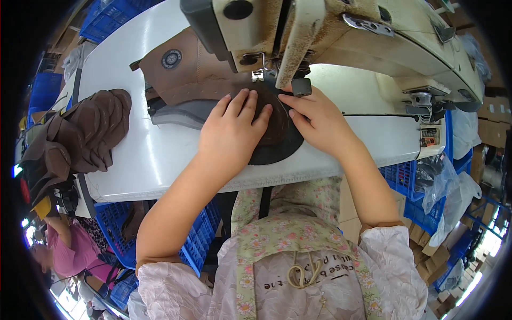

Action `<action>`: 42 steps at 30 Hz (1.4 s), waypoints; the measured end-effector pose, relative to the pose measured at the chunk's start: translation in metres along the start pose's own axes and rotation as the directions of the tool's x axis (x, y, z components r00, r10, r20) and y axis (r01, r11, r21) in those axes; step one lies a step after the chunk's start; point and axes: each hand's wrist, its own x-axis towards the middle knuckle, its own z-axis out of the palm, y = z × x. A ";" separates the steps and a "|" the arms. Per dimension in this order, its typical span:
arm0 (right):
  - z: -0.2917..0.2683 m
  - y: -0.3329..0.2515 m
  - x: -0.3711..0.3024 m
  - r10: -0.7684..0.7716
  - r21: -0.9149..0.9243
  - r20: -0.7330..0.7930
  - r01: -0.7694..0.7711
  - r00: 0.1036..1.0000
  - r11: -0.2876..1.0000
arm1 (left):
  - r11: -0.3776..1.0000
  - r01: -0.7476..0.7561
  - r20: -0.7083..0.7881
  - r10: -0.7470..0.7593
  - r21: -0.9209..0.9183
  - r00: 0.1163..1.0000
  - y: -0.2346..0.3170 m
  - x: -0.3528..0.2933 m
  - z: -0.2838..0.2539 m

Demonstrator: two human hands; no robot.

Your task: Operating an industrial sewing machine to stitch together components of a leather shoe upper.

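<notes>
A brown leather shoe upper with a round badge lies on the white sewing table, its grey lining showing along the near side. The rounded brown and black end of the piece sits under the sewing machine's presser foot. My left hand rests on the leather with its fingers stretched out and spread. At the other edge, beside the needle area, my right hand lies with index finger and thumb extended against the dark material. Its other fingers are partly hidden behind the machine.
The sewing machine's arm crosses the upper right. A stack of brown shoe pieces lies at the table's left end. Blue crates stand below the table on both sides. Another person in pink is at the lower left.
</notes>
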 end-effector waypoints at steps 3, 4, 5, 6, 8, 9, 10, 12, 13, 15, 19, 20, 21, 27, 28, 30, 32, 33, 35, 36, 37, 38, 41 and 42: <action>0.003 -0.002 -0.001 0.013 -0.011 0.005 -0.012 1.000 1.000 | 1.000 -0.018 -0.036 0.018 -0.007 0.999 -0.004 -0.001 0.001; 0.005 -0.003 -0.001 0.006 -0.027 -0.012 -0.006 1.000 1.000 | 1.000 -0.023 -0.036 0.022 -0.017 0.999 -0.006 -0.001 0.001; 0.005 -0.003 -0.001 0.006 -0.027 -0.010 -0.007 1.000 1.000 | 0.999 -0.028 -0.036 0.027 -0.026 0.999 -0.008 -0.001 0.000; 0.006 -0.003 -0.001 -0.004 -0.037 -0.009 0.003 1.000 0.999 | 0.999 -0.027 -0.035 0.026 -0.028 0.999 -0.010 0.000 -0.001; 0.006 -0.006 0.000 -0.015 -0.049 -0.007 0.014 1.000 0.999 | 0.998 -0.045 -0.027 0.044 -0.035 0.999 -0.016 -0.002 -0.002; 0.006 -0.010 0.001 -0.012 -0.041 -0.002 0.012 1.000 0.999 | 0.998 -0.044 -0.028 0.043 -0.036 0.999 -0.019 -0.002 -0.003; 0.006 -0.012 0.002 -0.009 -0.033 0.004 0.009 1.000 0.999 | 0.997 -0.052 -0.024 0.051 -0.049 0.998 -0.022 -0.002 -0.003; 0.008 -0.013 0.002 -0.008 -0.036 0.008 0.008 1.000 0.999 | 0.996 -0.057 -0.020 0.056 -0.063 0.998 -0.029 -0.002 -0.003; 0.009 -0.013 0.002 -0.007 -0.037 0.010 0.007 1.000 0.999 | 0.995 -0.074 -0.021 0.073 -0.071 0.997 -0.033 -0.002 -0.003; 0.011 -0.014 0.003 -0.023 -0.040 -0.002 0.023 1.000 0.999 | 0.992 -0.094 -0.021 0.092 -0.086 0.996 -0.040 -0.001 -0.001; 0.014 -0.014 0.003 -0.061 -0.055 -0.029 0.060 0.998 0.997 | 0.990 -0.105 -0.014 0.104 -0.094 0.994 -0.051 0.002 -0.003; 0.014 -0.014 0.003 -0.062 -0.055 -0.029 0.060 0.998 0.997 | 0.990 -0.105 -0.014 0.104 -0.094 0.995 -0.053 0.003 -0.003; 0.014 -0.014 0.004 -0.064 -0.063 -0.028 0.062 0.998 0.996 | 0.990 -0.114 -0.020 0.112 -0.083 0.993 -0.054 0.004 -0.003; 0.005 -0.009 0.002 -0.087 -0.105 0.062 0.093 0.994 0.990 | 0.988 -0.072 0.009 0.074 -0.133 0.997 -0.043 0.004 -0.004; 0.003 -0.010 0.001 -0.109 -0.154 0.100 0.123 0.989 0.980 | 0.989 -0.064 0.000 0.065 -0.136 0.998 -0.041 0.002 -0.002; 0.001 -0.009 -0.003 -0.124 -0.131 0.093 0.135 0.988 0.982 | 0.987 -0.080 -0.018 0.078 -0.141 0.997 -0.043 0.000 0.000; 0.001 -0.010 -0.007 -0.141 -0.104 0.084 0.149 0.986 0.983 | 0.985 -0.095 -0.034 0.091 -0.143 0.995 -0.046 -0.002 0.001; 0.002 -0.011 -0.010 -0.162 -0.116 0.073 0.170 0.984 0.979 | 0.981 -0.135 -0.063 0.128 -0.137 0.990 -0.048 -0.004 0.002; 0.003 -0.012 -0.013 -0.182 -0.128 0.059 0.188 0.982 0.974 | 0.976 -0.178 -0.090 0.168 -0.128 0.982 -0.052 -0.006 0.003; 0.003 -0.012 -0.015 -0.194 -0.151 0.074 0.203 0.978 0.967 | 0.972 -0.194 -0.099 0.182 -0.130 0.978 -0.053 -0.007 0.004; 0.003 -0.012 -0.016 -0.206 -0.174 0.089 0.219 0.975 0.960 | 0.969 -0.210 -0.107 0.196 -0.131 0.975 -0.055 -0.007 0.004; 0.004 -0.013 -0.017 -0.203 -0.173 0.086 0.215 0.975 0.961 | 0.968 -0.213 -0.105 0.200 -0.132 0.974 -0.056 -0.007 0.004; 0.004 -0.018 -0.019 -0.191 -0.224 0.094 0.208 0.977 0.952 | 0.963 -0.246 -0.102 0.235 -0.115 0.967 -0.058 -0.008 0.004; 0.004 -0.019 -0.019 -0.194 -0.247 0.100 0.213 0.976 0.945 | 0.961 -0.257 -0.084 0.250 -0.101 0.965 -0.059 -0.007 0.003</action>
